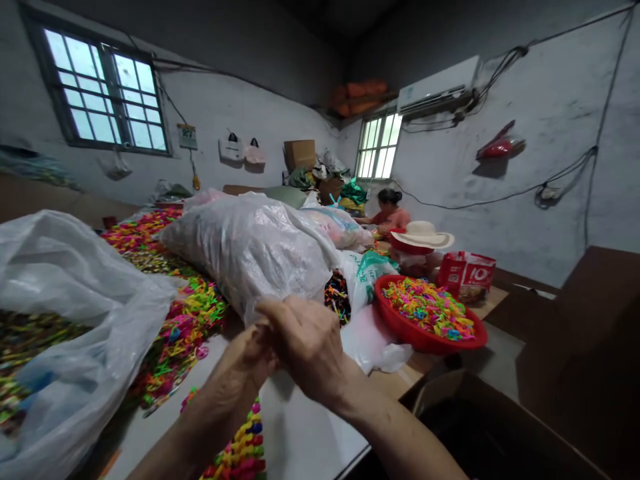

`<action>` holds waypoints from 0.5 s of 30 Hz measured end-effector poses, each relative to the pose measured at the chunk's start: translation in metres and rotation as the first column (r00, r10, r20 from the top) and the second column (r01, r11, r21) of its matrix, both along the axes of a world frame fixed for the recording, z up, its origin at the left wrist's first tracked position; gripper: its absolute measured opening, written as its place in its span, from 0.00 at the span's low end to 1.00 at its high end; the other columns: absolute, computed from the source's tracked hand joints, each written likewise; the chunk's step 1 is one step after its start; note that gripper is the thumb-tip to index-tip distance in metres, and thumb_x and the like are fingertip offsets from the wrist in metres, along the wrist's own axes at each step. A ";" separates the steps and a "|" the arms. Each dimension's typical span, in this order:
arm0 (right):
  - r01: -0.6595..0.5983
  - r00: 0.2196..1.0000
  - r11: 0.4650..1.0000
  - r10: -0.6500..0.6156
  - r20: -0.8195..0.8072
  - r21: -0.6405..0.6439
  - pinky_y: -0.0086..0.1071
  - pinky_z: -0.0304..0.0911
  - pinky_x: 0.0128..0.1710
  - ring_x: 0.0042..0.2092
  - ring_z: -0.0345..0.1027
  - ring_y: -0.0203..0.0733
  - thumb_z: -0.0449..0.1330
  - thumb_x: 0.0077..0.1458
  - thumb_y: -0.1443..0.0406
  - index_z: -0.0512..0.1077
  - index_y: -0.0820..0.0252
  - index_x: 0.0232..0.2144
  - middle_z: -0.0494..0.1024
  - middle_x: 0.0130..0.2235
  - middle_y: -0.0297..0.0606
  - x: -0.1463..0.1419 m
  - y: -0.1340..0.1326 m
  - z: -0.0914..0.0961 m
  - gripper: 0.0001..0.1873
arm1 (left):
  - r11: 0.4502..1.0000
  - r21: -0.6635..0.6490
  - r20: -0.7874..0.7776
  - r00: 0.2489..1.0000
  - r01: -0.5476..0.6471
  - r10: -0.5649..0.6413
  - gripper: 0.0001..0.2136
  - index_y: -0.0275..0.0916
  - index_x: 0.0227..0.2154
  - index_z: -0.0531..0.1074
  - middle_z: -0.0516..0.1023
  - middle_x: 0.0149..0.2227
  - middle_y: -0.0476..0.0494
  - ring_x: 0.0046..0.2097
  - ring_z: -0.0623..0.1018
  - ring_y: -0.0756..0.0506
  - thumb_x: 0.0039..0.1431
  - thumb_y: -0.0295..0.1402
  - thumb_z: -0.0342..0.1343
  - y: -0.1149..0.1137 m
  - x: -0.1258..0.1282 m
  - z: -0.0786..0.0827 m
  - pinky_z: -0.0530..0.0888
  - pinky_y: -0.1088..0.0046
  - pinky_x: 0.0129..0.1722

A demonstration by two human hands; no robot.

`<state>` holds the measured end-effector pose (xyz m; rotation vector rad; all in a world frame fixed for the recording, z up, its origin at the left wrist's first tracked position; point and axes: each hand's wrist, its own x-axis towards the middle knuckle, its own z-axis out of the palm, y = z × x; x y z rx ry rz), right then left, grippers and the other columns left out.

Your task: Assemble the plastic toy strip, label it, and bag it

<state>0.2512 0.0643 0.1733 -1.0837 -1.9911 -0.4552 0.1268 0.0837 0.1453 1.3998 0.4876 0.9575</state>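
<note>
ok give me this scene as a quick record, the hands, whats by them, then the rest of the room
left hand: curled against the right hand, anything held is hidden
right hand: closed over the left hand
nearest: bulging plastic bag just beyond the hands
surface: white tabletop
nearby: red basin of multicoloured plastic pieces
rest: seated co-worker, straw hat, wall air conditioner

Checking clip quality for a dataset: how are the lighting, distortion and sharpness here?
Head view: wide-angle distortion bows the walls; the far window glares nearly white; the cardboard box sinks into deep shadow; the right hand and red basin look fairly sharp.
</note>
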 end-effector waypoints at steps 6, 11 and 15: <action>-0.061 0.984 0.997 0.052 -0.168 -0.047 0.30 0.62 0.35 0.37 0.67 0.39 0.51 0.59 0.65 0.62 0.56 0.49 0.73 0.38 0.39 0.009 -0.031 -0.006 0.15 | 0.951 0.298 -0.209 0.967 -0.079 0.146 0.12 0.37 0.22 0.68 0.70 0.23 0.50 0.26 0.69 0.50 0.47 0.42 0.59 0.014 0.000 0.027 0.67 0.75 0.26; -0.109 0.933 0.954 0.001 -0.360 -0.279 0.28 0.62 0.32 0.34 0.66 0.37 0.60 0.51 0.67 0.59 0.54 0.52 0.70 0.37 0.36 0.033 -0.032 -0.034 0.26 | 0.912 0.411 -0.425 0.886 0.007 0.184 0.18 0.37 0.15 0.59 0.57 0.16 0.55 0.21 0.57 0.54 0.50 0.42 0.56 0.020 -0.012 0.013 0.55 0.78 0.19; -0.140 0.890 0.900 -0.068 -0.451 -0.412 0.26 0.60 0.28 0.29 0.63 0.34 0.62 0.47 0.67 0.59 0.53 0.51 0.70 0.34 0.32 0.041 -0.029 -0.049 0.29 | 0.977 0.173 -0.519 0.854 0.125 -0.017 0.16 0.37 0.20 0.63 0.63 0.18 0.54 0.21 0.62 0.53 0.52 0.45 0.53 0.017 -0.011 -0.008 0.59 0.78 0.21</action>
